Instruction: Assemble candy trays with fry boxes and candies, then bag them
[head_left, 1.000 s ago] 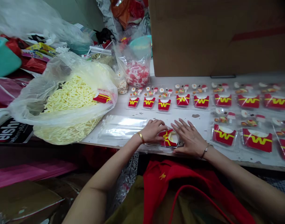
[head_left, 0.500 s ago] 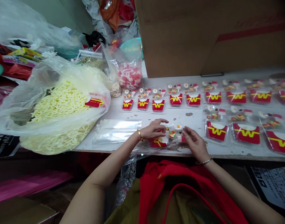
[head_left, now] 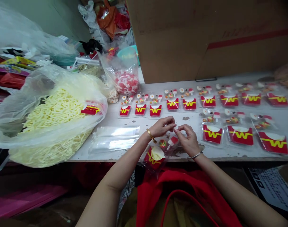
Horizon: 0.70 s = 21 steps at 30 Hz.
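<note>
A clear plastic bag [head_left: 166, 152] lies tilted at the table's front edge, its lower end reaching past the edge. Inside it are a red box with a yellow W [head_left: 151, 160], a small round pizza-like piece [head_left: 162, 143] and a red-and-white popsicle-shaped piece [head_left: 172, 141]. At the bag's upper end my left hand [head_left: 163, 126] is closed in a pinch. My right hand [head_left: 187, 141] pinches right beside it, fingertips almost touching. The bag's top edge between the fingertips is hard to make out.
Several filled bags [head_left: 212, 134] lie in rows behind and to the right. Flat clear bags [head_left: 115, 138] rest on the left. A big bag of pale yellow fry-like pieces [head_left: 54, 107] and a bag of pink-and-white pieces [head_left: 127, 82] stand farther left. A large cardboard box [head_left: 172, 41] blocks the back.
Both hands have come together at the bag's upper end, fingers pinched. The bag has turned and slid toward me, over the table edge. The camera view has shifted slightly.
</note>
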Each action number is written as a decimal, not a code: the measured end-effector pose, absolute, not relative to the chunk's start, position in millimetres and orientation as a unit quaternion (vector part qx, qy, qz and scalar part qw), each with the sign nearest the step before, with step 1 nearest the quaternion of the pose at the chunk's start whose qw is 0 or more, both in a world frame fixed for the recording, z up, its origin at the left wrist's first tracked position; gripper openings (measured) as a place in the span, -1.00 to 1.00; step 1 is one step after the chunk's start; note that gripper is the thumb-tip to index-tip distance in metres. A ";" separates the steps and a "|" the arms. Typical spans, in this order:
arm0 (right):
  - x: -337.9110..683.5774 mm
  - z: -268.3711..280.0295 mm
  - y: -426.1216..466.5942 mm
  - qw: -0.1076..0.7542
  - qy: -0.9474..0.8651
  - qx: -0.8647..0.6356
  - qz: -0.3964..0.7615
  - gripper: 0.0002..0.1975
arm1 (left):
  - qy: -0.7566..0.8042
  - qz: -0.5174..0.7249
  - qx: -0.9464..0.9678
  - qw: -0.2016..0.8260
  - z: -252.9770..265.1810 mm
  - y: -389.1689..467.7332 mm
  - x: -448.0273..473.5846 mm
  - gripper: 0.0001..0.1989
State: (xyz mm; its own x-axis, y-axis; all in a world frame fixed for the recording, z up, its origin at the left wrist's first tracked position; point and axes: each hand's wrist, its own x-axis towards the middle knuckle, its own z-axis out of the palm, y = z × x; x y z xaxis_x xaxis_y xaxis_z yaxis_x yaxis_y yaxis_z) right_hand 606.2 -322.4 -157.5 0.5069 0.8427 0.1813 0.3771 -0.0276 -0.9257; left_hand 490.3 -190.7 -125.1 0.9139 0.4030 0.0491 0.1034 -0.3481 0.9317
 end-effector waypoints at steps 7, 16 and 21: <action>602.0 -150.8 -321.6 0.592 -0.269 -0.572 0.500 -0.37 | 0.320 0.337 0.711 0.528 -128.6 -180.3 521.4 -0.76; 870.1 -105.4 -421.6 0.516 -0.248 -0.805 0.155 -0.39 | 0.115 0.255 0.917 0.283 -135.1 -228.0 567.1 -0.57; 995.5 -95.9 -489.1 0.376 -0.205 -0.903 0.027 -0.43 | 0.046 0.133 0.974 0.176 -155.2 -274.6 599.3 -0.69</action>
State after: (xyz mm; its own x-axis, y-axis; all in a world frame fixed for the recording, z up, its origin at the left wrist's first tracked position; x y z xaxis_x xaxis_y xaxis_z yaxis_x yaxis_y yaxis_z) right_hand 995.5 -489.1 -95.9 0.9145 0.3907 0.1052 0.3502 -0.6338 -0.6897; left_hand 599.3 -274.6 -155.2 0.9604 0.1373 0.2425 0.0437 -0.9337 0.3553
